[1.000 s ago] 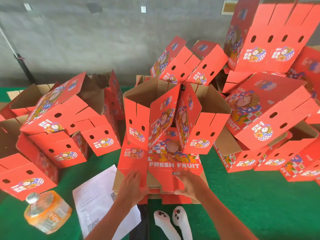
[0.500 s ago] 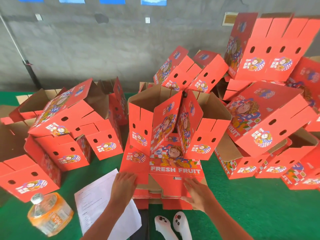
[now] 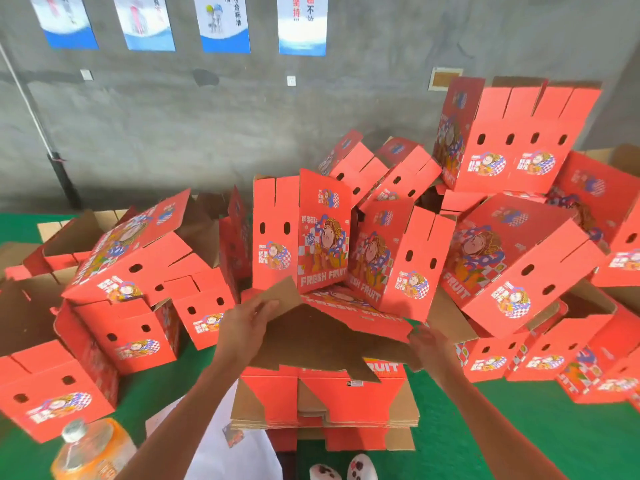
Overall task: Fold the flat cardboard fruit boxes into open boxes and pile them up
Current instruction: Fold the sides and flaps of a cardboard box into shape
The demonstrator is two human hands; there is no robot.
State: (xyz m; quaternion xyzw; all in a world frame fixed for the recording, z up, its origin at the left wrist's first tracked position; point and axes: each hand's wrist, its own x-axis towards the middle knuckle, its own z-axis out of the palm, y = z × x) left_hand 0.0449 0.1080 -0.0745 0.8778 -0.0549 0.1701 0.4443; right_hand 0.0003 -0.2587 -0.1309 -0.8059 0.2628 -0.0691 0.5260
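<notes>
A stack of flat red fruit boxes (image 3: 346, 396) lies on the green table right in front of me. One flat box (image 3: 322, 334) is lifted off the stack and tilted, brown inner side towards me. My left hand (image 3: 246, 323) grips its left flap near a pointed corner. My right hand (image 3: 427, 344) holds its right edge. Folded red boxes (image 3: 301, 233) printed FRESH FRUIT stand just behind it, and more lie heaped to the left (image 3: 128, 265) and right (image 3: 512, 258).
An orange drink bottle (image 3: 93, 452) stands at the lower left. A white paper sheet (image 3: 235, 455) lies under my left forearm. Green table surface (image 3: 519, 427) shows at the lower right. A grey wall with posters (image 3: 221, 26) is behind the heaps.
Both hands went from resting on the top flat box to lifting it off the stack and tilting it up. The camera has tipped upward, showing more wall.
</notes>
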